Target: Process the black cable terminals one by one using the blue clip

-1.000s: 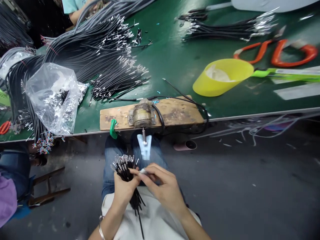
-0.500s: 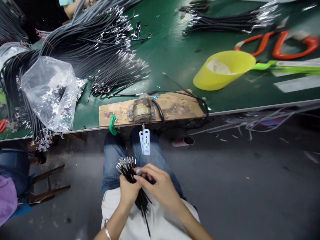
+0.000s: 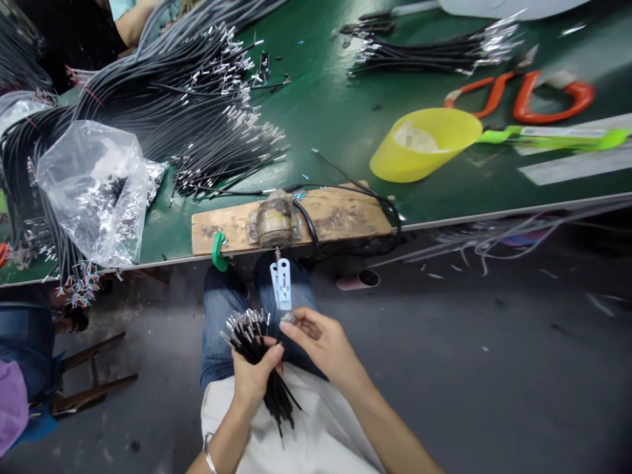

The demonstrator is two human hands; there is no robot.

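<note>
Currently, a black cable bundle (image 3: 279, 398), silver-tipped at its far end, is gripped by the left hand (image 3: 253, 376); a greyish piece (image 3: 288, 318) is pinched by the right hand (image 3: 323, 340).

Your left hand (image 3: 254, 376) hides the middle of the black cable bundle (image 3: 248, 339).
Grey bit (image 3: 288, 318) in your right hand (image 3: 326, 342): partly covered, too small to identify. Both your forearms (image 3: 392, 418) run off the bottom edge. Co-worker's arm (image 3: 132, 23) cut by the top edge, purple garment (image 3: 10, 401) by the left. Silvery bits (image 3: 116, 214) in clear bag (image 3: 58, 178) too small to make out; white stuff (image 3: 415, 137) in yellow cup (image 3: 405, 164) unreadable.
</note>
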